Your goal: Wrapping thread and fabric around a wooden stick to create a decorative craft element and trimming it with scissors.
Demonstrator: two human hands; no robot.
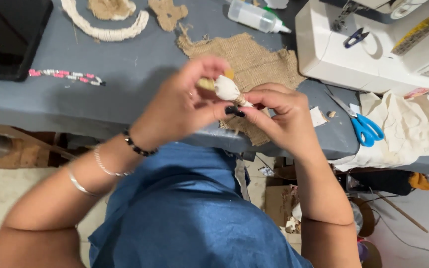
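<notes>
Both my hands meet above the near edge of the grey table [125, 64]. My left hand [184, 106] pinches a small white cloth bundle [227, 88] with a bit of yellow showing at its top. My right hand [279, 116] grips the lower end of the same bundle, where thin twine seems wound around it. A frayed piece of burlap [256, 59] lies on the table right under and behind the hands. My left wrist wears a dark bead bracelet and two silver bangles.
A white sewing machine [373, 44] stands at the right. Blue-handled scissors [366, 129] lie beside cream fabric [413, 129]. A glue bottle [254, 17], a white rope arc [105, 30], burlap scraps [167, 12], a bead string [65, 75] and a black tablet [8, 37] sit farther back.
</notes>
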